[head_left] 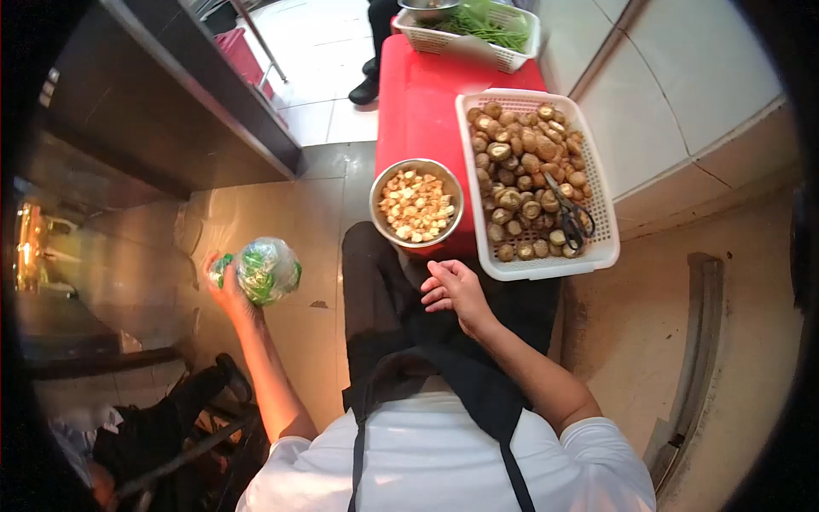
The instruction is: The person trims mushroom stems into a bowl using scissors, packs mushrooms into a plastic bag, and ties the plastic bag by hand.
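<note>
My left hand [230,292] is closed around the neck of a clear plastic bag [270,271], held out to the left over the floor. Green leafy bits show through the bag; their exact kind is unclear. In front of my lap, my right hand [459,294] has loosely bent fingers, with nothing visible in it. Just beyond it is a steel bowl [374,213] of pale brown diced pieces [415,206]. To the right, a white plastic basket [542,271] holds many whole mushrooms [533,158]. Black-handled scissors [573,220] lie on top of them.
Bowl and basket rest on a red surface [418,102]. At its far end stands another white basket [520,60] with long green vegetables [490,30] and a metal bowl. A tiled wall [665,94] borders the right. Other people's legs show ahead and at lower left.
</note>
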{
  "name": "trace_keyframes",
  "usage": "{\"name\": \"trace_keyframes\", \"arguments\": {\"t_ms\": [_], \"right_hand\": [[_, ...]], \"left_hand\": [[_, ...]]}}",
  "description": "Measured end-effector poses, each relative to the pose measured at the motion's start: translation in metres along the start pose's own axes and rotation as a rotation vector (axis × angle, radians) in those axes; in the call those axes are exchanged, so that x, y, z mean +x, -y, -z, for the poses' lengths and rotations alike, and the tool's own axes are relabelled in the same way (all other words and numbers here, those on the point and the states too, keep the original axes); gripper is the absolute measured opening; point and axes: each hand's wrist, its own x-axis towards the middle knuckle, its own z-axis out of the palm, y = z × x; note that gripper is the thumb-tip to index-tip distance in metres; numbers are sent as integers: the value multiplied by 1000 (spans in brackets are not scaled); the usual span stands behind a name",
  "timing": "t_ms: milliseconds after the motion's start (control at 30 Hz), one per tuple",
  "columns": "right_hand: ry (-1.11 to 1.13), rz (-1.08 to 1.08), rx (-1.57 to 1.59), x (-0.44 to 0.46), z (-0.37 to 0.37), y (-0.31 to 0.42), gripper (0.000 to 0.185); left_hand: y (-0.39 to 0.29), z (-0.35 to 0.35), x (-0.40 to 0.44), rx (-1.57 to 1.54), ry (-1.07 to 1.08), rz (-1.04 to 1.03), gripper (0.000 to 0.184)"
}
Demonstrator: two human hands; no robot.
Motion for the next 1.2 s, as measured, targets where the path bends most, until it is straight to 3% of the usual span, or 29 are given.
{"name": "trace_keyframes", "arguments": {"t_ms": [100,133,167,233,267,433,500,600,633,667,733,867,1000,1067,1100,1167,1200], "right_hand": [[-35,-37,165,9,15,1,67],[-42,-29,186,19,15,1,67],[-39,-18,204,28,11,5,67],[-7,-37,217,41,5,11,64],[10,-29,235,49,4,10,63],[0,32,314,75,-3,2,47],[3,93,299,66,-14,10,42],[58,35,170,53,-24,35,39],[86,53,122,43,-33,49,38],[111,-11,83,41,-35,57,37],[224,-88,-48,32,-44,86,41],[365,-216,-228,-6,-80,176,43],[477,-360,-300,-8,-81,213,44],[551,-367,-330,-8,-82,223,45],[477,-481,-396,9,-81,224,44],[676,-497,-378,15,-91,227,51],[621,-357,-541,11,-103,231,55]], "left_hand": [[17,-17,0,364,149,-187,27],[27,-29,0,336,174,-265,22],[37,-34,3,345,216,-203,20],[49,-37,8,372,277,-83,17],[44,-53,4,434,229,-101,15],[45,-80,-5,876,444,-161,12],[32,-103,-15,1013,465,-132,22],[-12,-143,-22,1166,702,39,58],[-28,-148,-23,1055,763,138,57],[-27,-146,-27,1080,779,-30,61],[-80,-154,-31,1112,885,69,66],[-184,-127,-41,1145,790,192,65],[-274,-74,-81,1175,502,310,63],[-276,-24,-102,1233,326,442,64],[-275,0,-114,1264,257,480,65],[-262,59,-146,1256,89,611,68],[-242,88,-163,1254,-15,701,65]]}}
